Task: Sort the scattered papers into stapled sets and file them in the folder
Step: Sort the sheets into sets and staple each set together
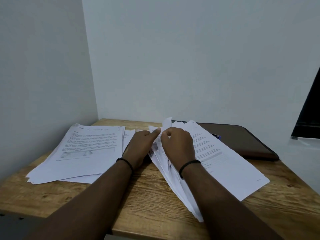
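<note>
Two heaps of printed white papers lie on the wooden table [152, 196]. The left pile [86, 153] lies flat with a titled page on top. The right pile [220, 163] is fanned out, its left edge lifted. My left hand [140, 146] grips the far left edge of the right pile, thumb up against the sheets. My right hand [178, 144] pinches the top corners of some sheets and lifts them. A dark brown folder [249, 141] lies flat behind the right pile, partly covered by it.
The table sits in a corner between two pale walls. A small dark and blue object [217, 135], perhaps a stapler or pen, peeks out between the right pile and the folder. A black panel [308, 110] leans at the right edge.
</note>
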